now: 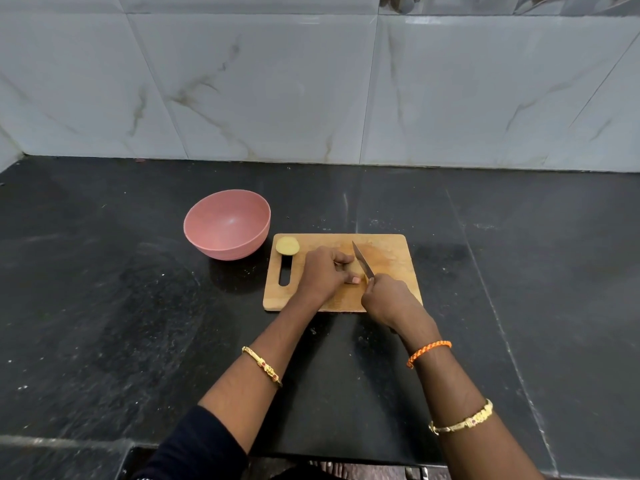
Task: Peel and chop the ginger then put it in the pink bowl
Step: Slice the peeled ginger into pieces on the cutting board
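Note:
A wooden chopping board (388, 251) lies on the black counter. My left hand (322, 271) presses down on a small piece of ginger, which is almost wholly hidden under the fingers. My right hand (388, 299) grips a knife (363, 259), its blade angled down just right of my left fingertips. A cut yellow ginger piece (287, 245) rests at the board's far left corner, above the handle slot. The pink bowl (227, 226) stands empty to the left of the board.
The black stone counter (104, 306) stretches to both sides. A marble-tiled wall (311, 81) rises behind it. The counter's front edge runs along the bottom of the view.

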